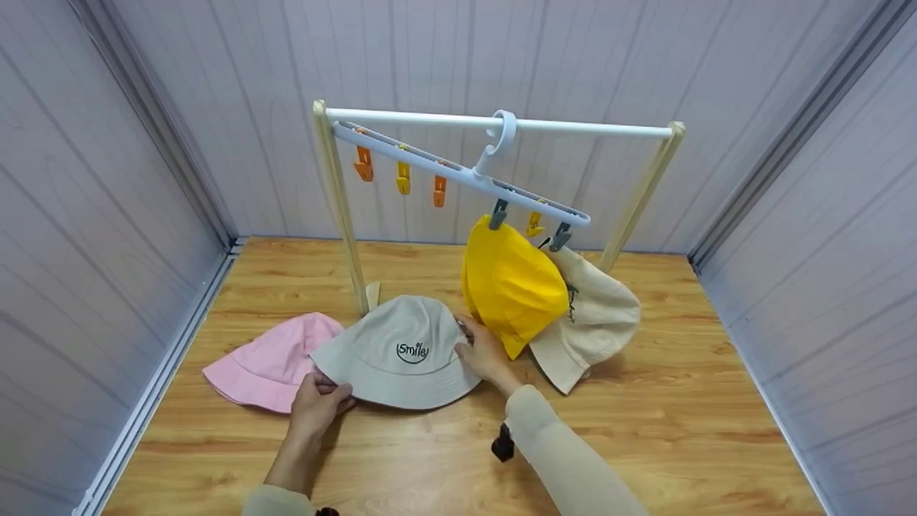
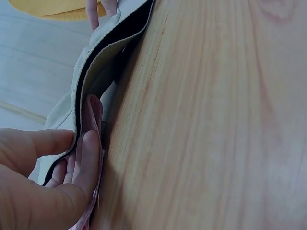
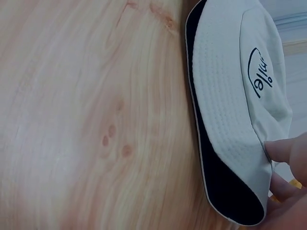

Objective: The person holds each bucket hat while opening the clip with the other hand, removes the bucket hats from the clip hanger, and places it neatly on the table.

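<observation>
A light grey bucket hat [image 1: 408,344] with "smile" lettering stands at the middle of the table, its dark lining visible in the right wrist view. My left hand [image 1: 315,405] pinches the left end of its brim between thumb and fingers. At the hat's right side, my right hand [image 1: 491,355] grips the fabric by the brim, thumb in front and fingers behind. A pink bucket hat [image 1: 269,365] lies partly behind the grey one, close against my left fingers. To the right, a yellow bucket hat [image 1: 512,287] and a cream bucket hat [image 1: 598,315] hang from grey clips.
A pale blue clip hanger [image 1: 458,172] hooks over the white rail [image 1: 587,127] of a wooden-legged stand, tilted down to the right. Orange clips [image 1: 364,165] and yellow clips [image 1: 403,175] hang from it holding nothing. Panelled walls [image 1: 107,179] enclose the wooden table [image 1: 680,430].
</observation>
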`<state>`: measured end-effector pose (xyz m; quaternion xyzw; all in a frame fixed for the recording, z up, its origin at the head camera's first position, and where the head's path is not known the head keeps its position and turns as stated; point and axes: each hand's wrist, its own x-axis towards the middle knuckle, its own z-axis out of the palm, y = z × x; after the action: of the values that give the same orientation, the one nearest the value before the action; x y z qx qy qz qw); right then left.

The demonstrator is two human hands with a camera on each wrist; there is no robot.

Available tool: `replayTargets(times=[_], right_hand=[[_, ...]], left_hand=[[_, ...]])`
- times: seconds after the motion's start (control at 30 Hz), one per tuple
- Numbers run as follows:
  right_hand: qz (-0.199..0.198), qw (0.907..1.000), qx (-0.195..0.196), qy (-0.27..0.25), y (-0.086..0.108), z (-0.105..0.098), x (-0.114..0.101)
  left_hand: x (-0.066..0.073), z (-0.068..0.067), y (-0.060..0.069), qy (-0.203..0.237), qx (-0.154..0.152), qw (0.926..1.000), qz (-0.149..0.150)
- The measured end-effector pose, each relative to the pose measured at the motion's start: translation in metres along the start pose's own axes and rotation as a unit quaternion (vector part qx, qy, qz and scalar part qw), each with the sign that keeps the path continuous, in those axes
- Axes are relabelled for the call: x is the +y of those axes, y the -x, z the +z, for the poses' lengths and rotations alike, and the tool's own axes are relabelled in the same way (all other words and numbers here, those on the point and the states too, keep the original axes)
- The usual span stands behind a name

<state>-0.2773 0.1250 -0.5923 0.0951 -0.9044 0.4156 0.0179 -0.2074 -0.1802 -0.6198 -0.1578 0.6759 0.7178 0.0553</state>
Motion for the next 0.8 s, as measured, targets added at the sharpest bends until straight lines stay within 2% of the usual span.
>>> replayTargets(times=[0.2,0.33,0.43,0.5,0.63,0.73,0.8], right_hand=[[0.010,0.9996,-0.022,-0.014,0.005,-0.006,0.003],[0.005,0.9982,-0.056,-0.022,0.011,-0.019,0.001],[-0.006,0.9958,-0.084,-0.035,0.016,-0.037,-0.002],[-0.010,0.9949,-0.093,-0.039,0.019,-0.050,-0.005],[-0.014,0.9950,-0.088,-0.044,0.025,-0.078,-0.011],[-0.011,0.9955,-0.082,-0.046,0.030,-0.098,-0.016],[-0.009,0.9956,-0.080,-0.049,0.034,-0.109,-0.019]], left_hand=[[0.002,-0.001,0.001,0.006,0.000,1.0000,0.001],[0.005,-0.005,0.003,0.011,0.004,0.9999,0.000],[0.011,-0.009,0.004,-0.022,0.013,0.9996,0.011],[0.017,-0.013,0.004,-0.066,0.021,0.9972,0.028],[0.030,-0.019,0.005,-0.141,0.028,0.9869,0.072],[0.040,-0.019,0.004,-0.185,0.028,0.9751,0.119],[0.047,-0.017,0.003,-0.214,0.027,0.9643,0.154]])
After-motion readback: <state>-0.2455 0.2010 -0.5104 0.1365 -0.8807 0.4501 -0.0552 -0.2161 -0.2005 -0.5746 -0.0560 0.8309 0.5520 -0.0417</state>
